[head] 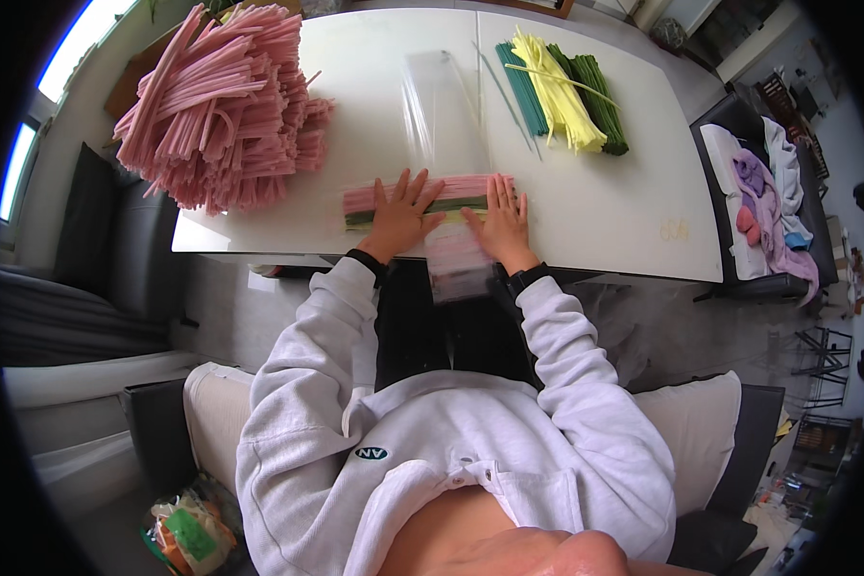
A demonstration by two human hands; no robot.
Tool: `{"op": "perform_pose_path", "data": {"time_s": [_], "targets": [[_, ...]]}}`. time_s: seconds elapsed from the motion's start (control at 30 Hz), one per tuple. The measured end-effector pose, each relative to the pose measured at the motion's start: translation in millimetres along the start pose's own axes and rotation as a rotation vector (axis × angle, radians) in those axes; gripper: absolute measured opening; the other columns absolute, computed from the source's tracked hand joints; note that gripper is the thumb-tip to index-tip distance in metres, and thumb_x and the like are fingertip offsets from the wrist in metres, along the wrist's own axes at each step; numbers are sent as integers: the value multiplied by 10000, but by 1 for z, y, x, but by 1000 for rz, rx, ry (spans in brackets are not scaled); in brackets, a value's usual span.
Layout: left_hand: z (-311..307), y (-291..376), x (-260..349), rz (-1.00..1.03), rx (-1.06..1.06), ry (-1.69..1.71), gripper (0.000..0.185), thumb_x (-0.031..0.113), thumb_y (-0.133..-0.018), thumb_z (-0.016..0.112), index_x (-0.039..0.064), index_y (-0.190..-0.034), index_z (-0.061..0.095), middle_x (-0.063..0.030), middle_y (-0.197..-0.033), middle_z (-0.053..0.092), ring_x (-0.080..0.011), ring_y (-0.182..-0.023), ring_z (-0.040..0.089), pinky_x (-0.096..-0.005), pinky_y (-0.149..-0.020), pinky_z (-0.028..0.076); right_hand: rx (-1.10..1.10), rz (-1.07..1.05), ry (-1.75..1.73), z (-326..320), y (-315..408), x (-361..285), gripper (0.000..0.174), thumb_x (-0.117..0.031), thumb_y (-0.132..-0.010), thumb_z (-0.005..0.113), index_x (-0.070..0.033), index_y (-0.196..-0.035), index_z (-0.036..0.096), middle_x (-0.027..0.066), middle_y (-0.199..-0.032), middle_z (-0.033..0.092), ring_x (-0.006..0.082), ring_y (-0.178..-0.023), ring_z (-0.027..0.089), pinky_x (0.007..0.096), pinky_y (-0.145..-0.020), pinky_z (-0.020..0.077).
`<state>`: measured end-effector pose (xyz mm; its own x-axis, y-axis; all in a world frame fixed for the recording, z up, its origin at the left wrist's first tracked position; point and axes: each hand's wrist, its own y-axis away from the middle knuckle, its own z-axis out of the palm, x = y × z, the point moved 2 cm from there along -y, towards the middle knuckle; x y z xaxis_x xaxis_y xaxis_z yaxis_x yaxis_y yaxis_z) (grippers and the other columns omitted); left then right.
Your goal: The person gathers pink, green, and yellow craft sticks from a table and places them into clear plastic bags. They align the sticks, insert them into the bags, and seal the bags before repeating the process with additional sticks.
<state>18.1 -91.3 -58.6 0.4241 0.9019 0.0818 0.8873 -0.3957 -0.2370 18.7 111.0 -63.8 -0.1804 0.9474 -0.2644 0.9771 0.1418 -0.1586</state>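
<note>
A packed row of fuzzy chenille stems lies crosswise near the table's front edge, with pink stems at the back, dark green stems in front of them, and a yellow strip closest to me. Clear plastic seems to surround the row. My left hand rests flat over its left half, fingers spread. Over the right end lies my right hand, palm down, thumb held away from the fingers. Between my wrists, a clear plastic flap hangs over the table edge. Both hands cover parts of the row.
Clear plastic sleeves lie beyond my hands on the white table. A tall heap of pink chenille stems fills the left side. Right of centre are teal sticks, yellow stems and dark green stems. Rubber bands lie near the right edge.
</note>
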Motion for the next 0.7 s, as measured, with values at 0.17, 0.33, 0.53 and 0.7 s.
{"op": "perform_pose_path", "data": {"time_s": [0.17,0.33,0.53,0.7], "targets": [[5,-3,-3,-144,58,-24,582,511,-899,456,205,-1389,380,-63,-1460,335,-296,-1362,269,-689,-1018,143,5,168,61,-3,-2,2,828,-593,-894,396,-12,-1448,197,166,-1505,223,292,-1405,176,471,-1133,73],[-23,-2,-39,-144,-59,5,612,495,-833,578,55,-1251,498,-113,-1292,509,-272,-1194,463,-550,-1023,289,76,-6,26,-26,6,5,766,-533,-907,432,-13,-1435,240,185,-1498,228,313,-1402,174,457,-1129,128],[-58,6,-68,-275,-500,443,506,377,-664,763,-2,-977,642,-138,-830,643,-255,-772,608,-369,-712,468,293,-216,-337,-61,60,-24,536,-230,-873,590,31,-1314,433,227,-1364,429,374,-1324,323,405,-1068,306],[-66,40,-29,-566,-277,1072,377,247,-754,744,-52,-946,616,-109,-832,651,-168,-701,608,-298,-624,484,83,-74,-596,-62,108,-66,472,-230,-866,616,41,-1235,497,198,-1017,652,343,-913,639,391,-805,498]]}}
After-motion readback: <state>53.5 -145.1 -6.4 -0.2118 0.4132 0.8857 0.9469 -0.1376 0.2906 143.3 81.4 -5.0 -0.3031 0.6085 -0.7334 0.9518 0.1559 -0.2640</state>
